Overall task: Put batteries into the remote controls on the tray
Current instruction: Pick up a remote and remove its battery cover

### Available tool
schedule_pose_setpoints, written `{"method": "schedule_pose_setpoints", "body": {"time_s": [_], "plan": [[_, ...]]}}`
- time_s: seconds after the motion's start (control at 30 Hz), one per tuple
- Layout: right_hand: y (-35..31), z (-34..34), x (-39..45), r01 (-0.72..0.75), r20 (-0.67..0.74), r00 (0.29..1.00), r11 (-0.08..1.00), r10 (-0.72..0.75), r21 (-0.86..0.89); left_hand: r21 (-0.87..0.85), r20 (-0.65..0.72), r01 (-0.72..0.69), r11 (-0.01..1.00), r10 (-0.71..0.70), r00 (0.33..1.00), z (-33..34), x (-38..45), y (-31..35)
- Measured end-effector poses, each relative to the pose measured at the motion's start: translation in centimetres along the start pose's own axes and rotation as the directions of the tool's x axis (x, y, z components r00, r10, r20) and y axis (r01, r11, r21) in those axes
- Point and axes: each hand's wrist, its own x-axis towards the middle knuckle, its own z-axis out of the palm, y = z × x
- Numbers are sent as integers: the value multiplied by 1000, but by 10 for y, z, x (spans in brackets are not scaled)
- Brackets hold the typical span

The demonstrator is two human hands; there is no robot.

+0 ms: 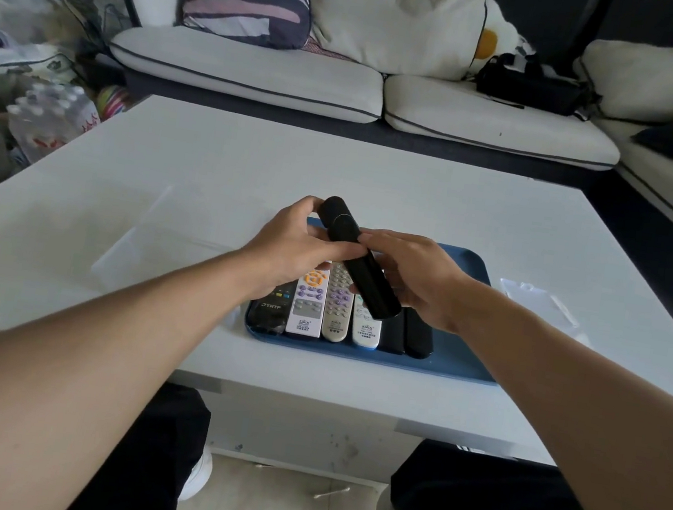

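I see both hands clamped on a black remote (358,257) held above the blue tray (454,356): left hand (297,245) at its far end, right hand (413,277) along its middle. The tray sits near the bench (208,178)'s near edge, with more remotes (321,308) lying side by side.

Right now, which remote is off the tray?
The plain black remote, held in the air by both the left hand and the right hand. The others lie side by side on the blue tray.
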Motion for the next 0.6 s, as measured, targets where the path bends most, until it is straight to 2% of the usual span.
{"method": "schedule_pose_setpoints", "body": {"time_s": [0.2,0.4,0.6], "plan": [[5,5,4,49,-26,998,999,-49,-14,-7,8,-14,1000,14,1000,-2,-1,-4],[3,12,6,96,-108,989,995,-98,-24,-155,-2,6,988,-6,1000,-2,-1,-3],[1,16,3,109,-141,984,994,-106,10,-67,-45,-29,997,26,999,-2,-1,-1]]}}
